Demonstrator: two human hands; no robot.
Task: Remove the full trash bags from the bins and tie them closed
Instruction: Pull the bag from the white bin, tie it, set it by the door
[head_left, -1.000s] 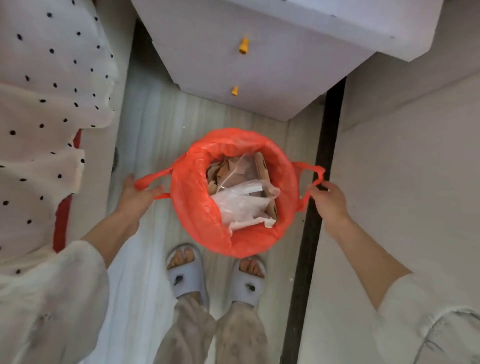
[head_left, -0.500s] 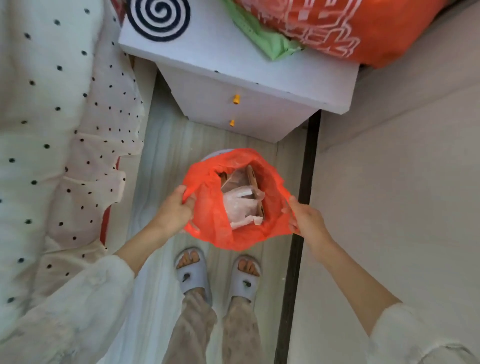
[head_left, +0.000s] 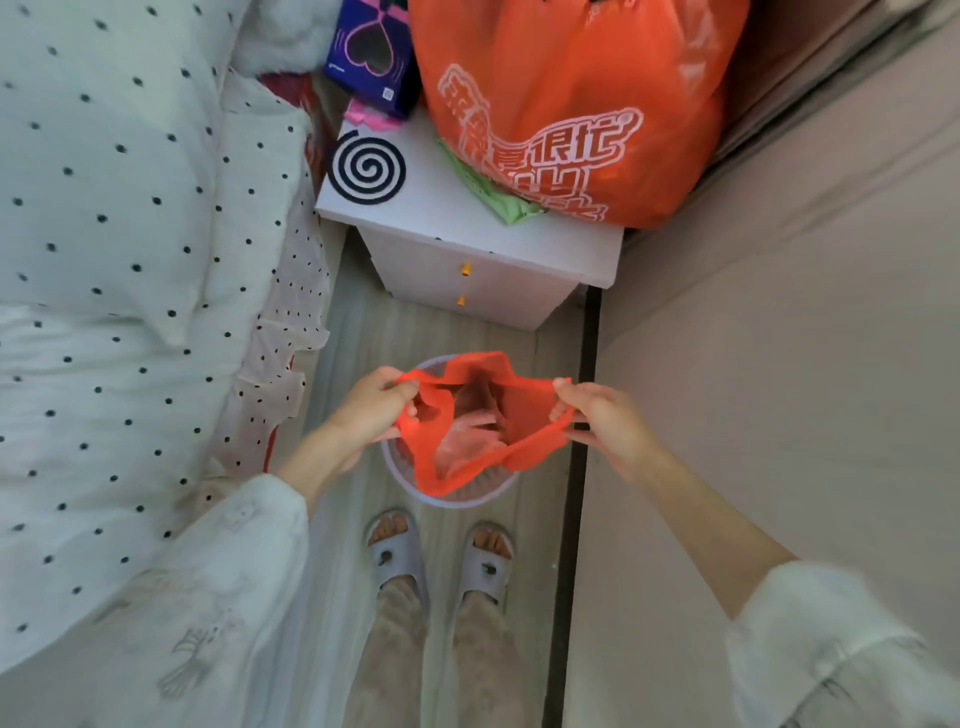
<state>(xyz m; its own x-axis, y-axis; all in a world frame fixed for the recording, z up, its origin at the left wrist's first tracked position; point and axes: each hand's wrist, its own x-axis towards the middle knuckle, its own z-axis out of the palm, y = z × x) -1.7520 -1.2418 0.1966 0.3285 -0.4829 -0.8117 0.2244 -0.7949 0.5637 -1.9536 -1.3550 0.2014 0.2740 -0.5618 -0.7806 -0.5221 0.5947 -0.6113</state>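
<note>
A pale wood-grain plank floor (head_left: 343, 332) runs between a bed on the left, covered in white bedding with black polka dots (head_left: 119, 218), and a plain beige wall panel (head_left: 779, 364) on the right, edged by a dark vertical strip (head_left: 584, 415). At the far end stands a white bedside cabinet with small orange drawer knobs (head_left: 498, 280), under soft, even daylight.
</note>
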